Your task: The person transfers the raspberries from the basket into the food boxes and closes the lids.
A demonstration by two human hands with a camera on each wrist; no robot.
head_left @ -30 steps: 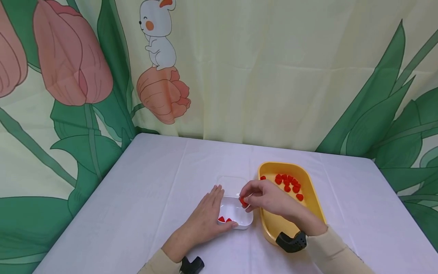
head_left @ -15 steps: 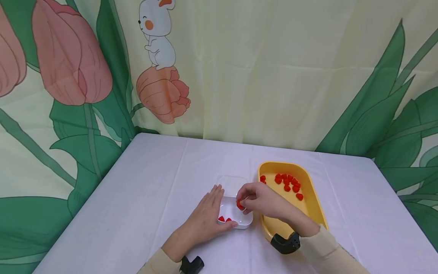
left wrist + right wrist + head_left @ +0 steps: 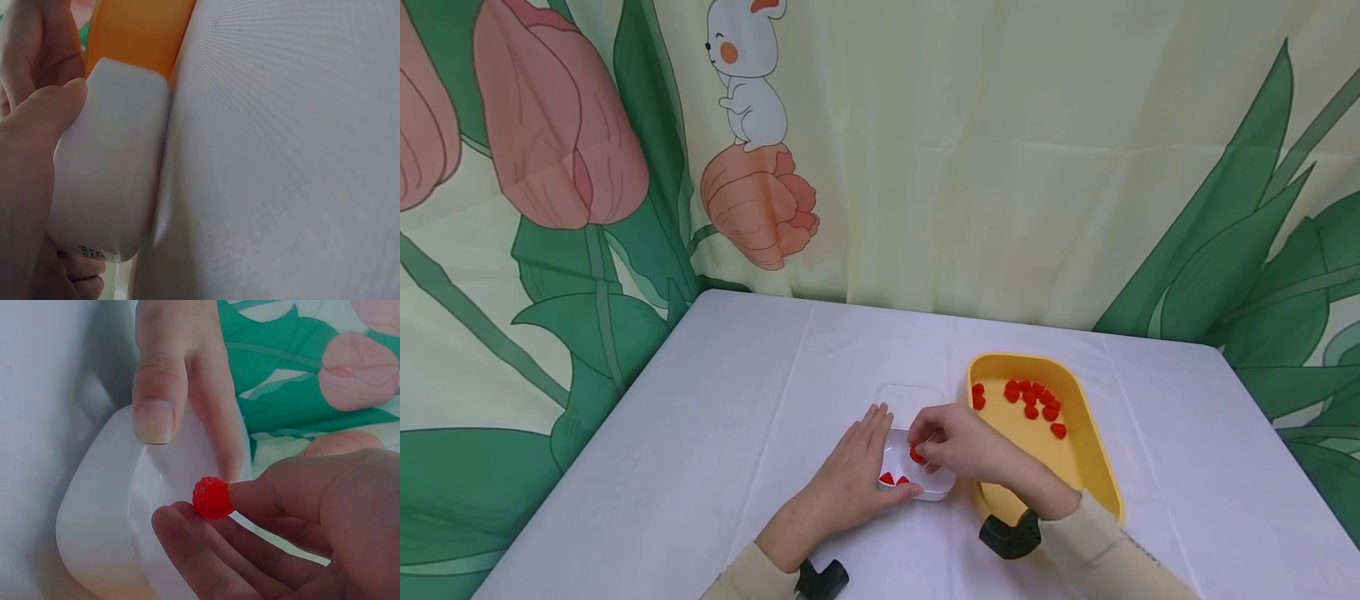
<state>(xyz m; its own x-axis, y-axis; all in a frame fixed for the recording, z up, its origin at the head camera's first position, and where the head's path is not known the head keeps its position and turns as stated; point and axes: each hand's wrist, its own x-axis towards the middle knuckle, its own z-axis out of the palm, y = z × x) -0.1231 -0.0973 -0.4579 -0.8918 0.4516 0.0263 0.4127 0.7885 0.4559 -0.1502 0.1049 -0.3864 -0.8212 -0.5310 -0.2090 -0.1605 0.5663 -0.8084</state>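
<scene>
In the head view, a small white box [image 3: 936,493] with a clear lid [image 3: 913,397] tipped back behind it stands on the table. My left hand [image 3: 848,482] holds it at the left front corner, fingers along the left side and thumb over the front rim. The thumb [image 3: 59,106] also shows on the rim in the left wrist view. My right hand [image 3: 964,443] pinches a red, bumpy raspberry [image 3: 212,499] between thumb and fingers, over the box's opening. A couple of red pieces [image 3: 887,478] lie inside the box near the front; the rest of its inside is partly hidden.
Right beside the box stands a yellow tray [image 3: 1092,433], with several red pieces [image 3: 1032,398] toward its back and left side. My right forearm crosses its front part. A white cloth [image 3: 760,400] covers the table; a printed curtain [image 3: 970,167] hangs behind.
My right hand has moved a little left and down with the raspberry, from the box's right edge to over its inside. The left hand and box have stayed put.
</scene>
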